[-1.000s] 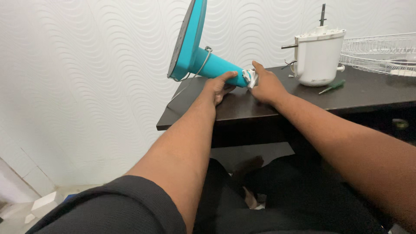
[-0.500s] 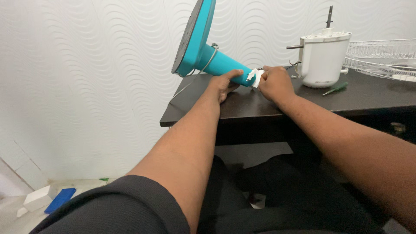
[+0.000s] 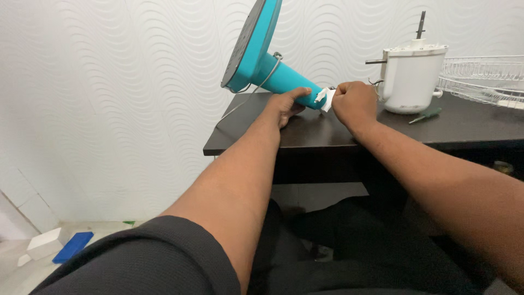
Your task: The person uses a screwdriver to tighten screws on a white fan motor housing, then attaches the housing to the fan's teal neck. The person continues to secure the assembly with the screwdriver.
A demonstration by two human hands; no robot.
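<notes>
Up front, both hands meet at the surface's (image 3: 327, 136) left end. Left hand (image 3: 285, 105) wraps the teal fan base's (image 3: 284, 79) neck, long axis tilting up-left toward the disc. Right hand (image 3: 355, 101), clenched, pinches the white fitting (image 3: 326, 98) at the neck's tip, prob. w/ fingertips. Farther right: white appliance body (image 3: 410, 79), screwdriver (image 3: 427, 114), wire rack (image 3: 483, 82).

My left hand (image 3: 286, 104) and right hand (image 3: 355, 101) meet at centre frame, on the near part of the table (image 3: 327, 134). Between them sits the narrow end of the fan base (image 3: 262, 60), which tilts up toward the top centre. Right of my right hand stands the motor housing (image 3: 410, 76), with a screwdriver (image 3: 426, 114) lying just before it and a wire rack (image 3: 483, 82) at the right edge. Two blocks (image 3: 57, 246) lie on the floor, lower left.
</notes>
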